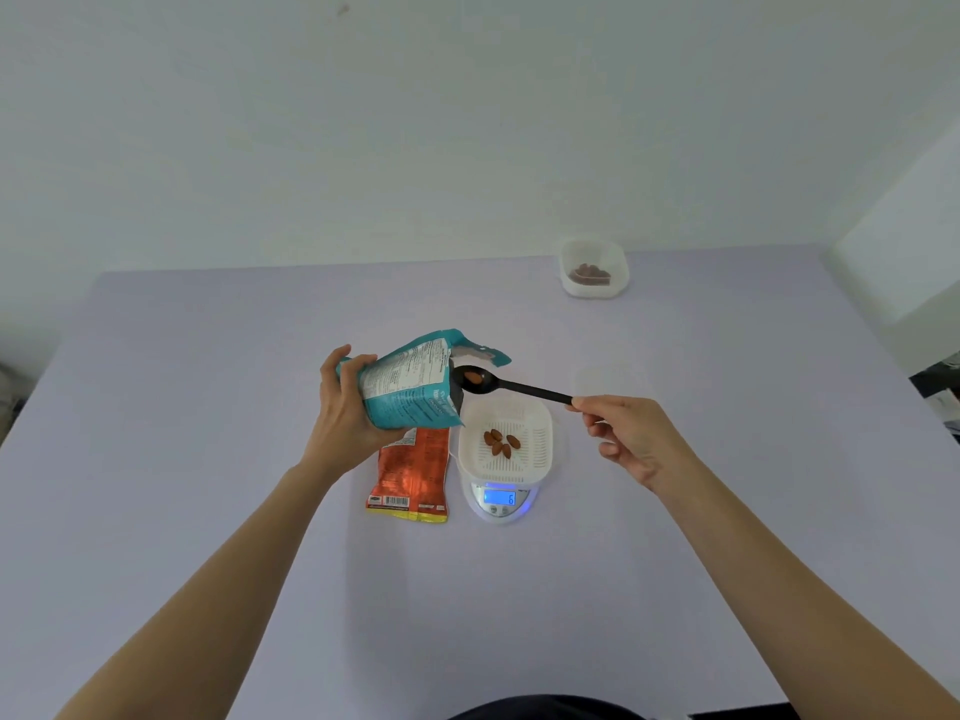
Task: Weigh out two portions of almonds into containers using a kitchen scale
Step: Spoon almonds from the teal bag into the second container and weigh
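Note:
My left hand (pixel 347 407) grips a teal almond bag (pixel 410 384), tilted with its open mouth toward the right. My right hand (pixel 631 433) pinches the handle end of a black spoon (pixel 511 385); its bowl sits at the bag's mouth with one almond in it. Below the spoon, a white slotted container (pixel 540 431) stands on the kitchen scale (pixel 498 498). Several almonds (pixel 501 443) lie in it. The scale's blue display is lit. A second white container (pixel 595 267) with almonds in it stands at the far right of the table.
An orange snack packet (pixel 413 478) lies flat left of the scale, partly under the teal bag. A faint clear lid (pixel 605 379) lies right of the spoon. The lilac table (pixel 208 407) meets a white wall at the back.

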